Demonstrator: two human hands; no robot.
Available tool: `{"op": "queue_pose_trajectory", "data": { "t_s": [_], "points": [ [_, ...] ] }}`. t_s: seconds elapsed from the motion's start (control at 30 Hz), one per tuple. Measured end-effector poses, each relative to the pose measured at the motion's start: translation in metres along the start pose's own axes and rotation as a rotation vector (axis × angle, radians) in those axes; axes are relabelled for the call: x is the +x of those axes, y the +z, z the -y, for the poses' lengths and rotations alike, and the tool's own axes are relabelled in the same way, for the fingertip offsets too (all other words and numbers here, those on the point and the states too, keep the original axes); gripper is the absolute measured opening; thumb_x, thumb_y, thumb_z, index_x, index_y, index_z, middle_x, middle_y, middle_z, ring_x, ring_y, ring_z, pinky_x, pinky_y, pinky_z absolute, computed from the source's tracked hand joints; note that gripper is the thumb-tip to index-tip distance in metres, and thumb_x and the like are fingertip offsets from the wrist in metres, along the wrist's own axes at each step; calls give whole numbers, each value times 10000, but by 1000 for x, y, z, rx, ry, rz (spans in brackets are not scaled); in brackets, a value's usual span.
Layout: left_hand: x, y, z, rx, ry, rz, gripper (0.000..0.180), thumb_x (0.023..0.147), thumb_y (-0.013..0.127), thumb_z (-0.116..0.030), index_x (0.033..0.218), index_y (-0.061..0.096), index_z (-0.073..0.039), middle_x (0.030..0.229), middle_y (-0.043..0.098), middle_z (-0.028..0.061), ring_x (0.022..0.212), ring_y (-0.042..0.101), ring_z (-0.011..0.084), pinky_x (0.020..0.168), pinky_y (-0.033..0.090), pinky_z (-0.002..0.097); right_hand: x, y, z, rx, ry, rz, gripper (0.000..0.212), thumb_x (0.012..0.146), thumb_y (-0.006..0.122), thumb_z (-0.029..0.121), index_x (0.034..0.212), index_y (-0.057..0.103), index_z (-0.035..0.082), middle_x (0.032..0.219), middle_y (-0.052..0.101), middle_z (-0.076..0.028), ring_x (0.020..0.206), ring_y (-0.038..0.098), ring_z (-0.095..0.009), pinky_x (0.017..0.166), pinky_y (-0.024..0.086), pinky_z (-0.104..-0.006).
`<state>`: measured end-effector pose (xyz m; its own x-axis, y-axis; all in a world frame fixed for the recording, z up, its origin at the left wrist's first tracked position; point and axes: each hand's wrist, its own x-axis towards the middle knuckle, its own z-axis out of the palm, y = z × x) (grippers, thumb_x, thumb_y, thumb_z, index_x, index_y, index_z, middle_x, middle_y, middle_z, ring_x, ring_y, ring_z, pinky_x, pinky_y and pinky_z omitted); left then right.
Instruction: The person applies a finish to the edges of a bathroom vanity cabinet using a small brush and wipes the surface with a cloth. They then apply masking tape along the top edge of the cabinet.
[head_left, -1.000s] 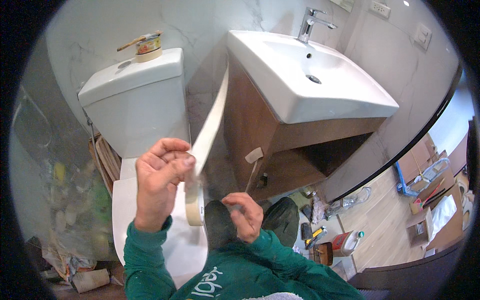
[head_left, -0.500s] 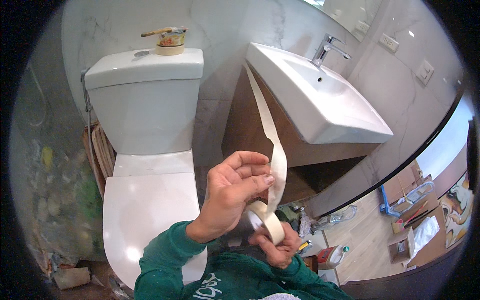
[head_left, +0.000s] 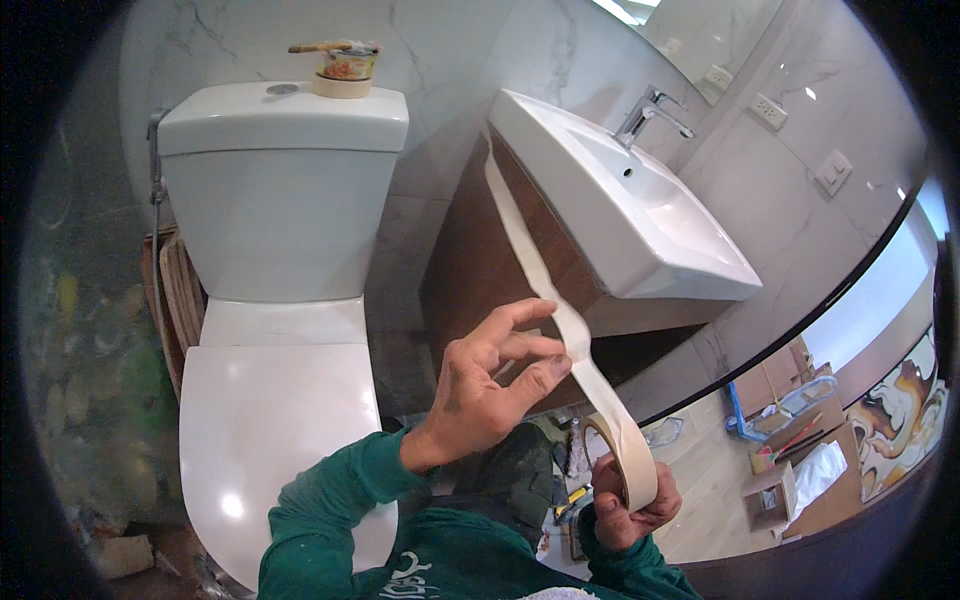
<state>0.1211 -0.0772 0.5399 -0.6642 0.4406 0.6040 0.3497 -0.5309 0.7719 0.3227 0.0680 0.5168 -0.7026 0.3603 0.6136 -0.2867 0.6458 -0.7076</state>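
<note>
A cream strip of masking tape (head_left: 530, 262) runs from the wall corner by the sink down past the wooden vanity cabinet (head_left: 455, 255) to its roll. My left hand (head_left: 485, 380) is at the middle of the strip, thumb and fingers on its left edge; the strip bends there. Lower right, my right hand (head_left: 640, 510) grips the roll of masking tape (head_left: 632, 462), its fingers wrapped round the bottom of the roll. The strip stays joined to the roll. Part of the right hand is hidden behind it.
A white toilet (head_left: 280, 420) with its lid down stands at left. On its tank sit a small tub (head_left: 348, 66), a brush (head_left: 318, 47) and another tape roll (head_left: 342, 88). The white sink (head_left: 600, 215) juts out at right. Tools and boxes (head_left: 770, 495) lie beyond.
My right hand has moved right with the roll, and a longer stretch of tape now shows between the hands. My left hand has moved slightly right along with the strip.
</note>
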Motion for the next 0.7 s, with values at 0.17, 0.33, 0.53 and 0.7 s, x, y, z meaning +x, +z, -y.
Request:
{"op": "queue_pose_trajectory", "data": {
  "t_s": [0.17, 0.33, 0.53, 0.7],
  "points": [
    [1, -6, 15, 239, 126, -127, 429, 887, 694, -230, 1161, 613, 89, 795, 727, 118, 751, 691, 173, 752, 520, 297, 11, -3, 0, -25, 9, 76, 530, 699, 862, 302, 1084, 674, -10, 984, 719, -165, 824, 699, -282, 733, 543, -378],
    [14, -18, 27, 557, 572, -282, 464, 901, 690, -265, 1170, 595, 101, 530, 549, 32, 504, 544, 141, 586, 477, 289, 14, -2, 12, -14, -96, 61, 523, 648, 886, 242, 1057, 682, -14, 1003, 715, -189, 880, 701, -348, 777, 542, -401],
    [70, -56, 62, 67, 31, -451, 305, 920, 643, -237, 1032, 636, 46, 595, 587, 16, 552, 548, 101, 575, 462, 258, 31, -24, 28, 67, -204, 219, 471, 644, 869, 193, 1026, 682, -10, 979, 710, -204, 920, 698, -370, 845, 529, -458],
    [161, -92, 128, -158, -248, -425, 345, 900, 639, -294, 1054, 632, 15, 857, 667, 109, 727, 631, 173, 660, 498, 306, 35, -17, 31, -68, -361, -9, 427, 677, 855, 254, 955, 660, -4, 870, 694, -155, 853, 690, -339, 780, 535, -444]
  ]
}}
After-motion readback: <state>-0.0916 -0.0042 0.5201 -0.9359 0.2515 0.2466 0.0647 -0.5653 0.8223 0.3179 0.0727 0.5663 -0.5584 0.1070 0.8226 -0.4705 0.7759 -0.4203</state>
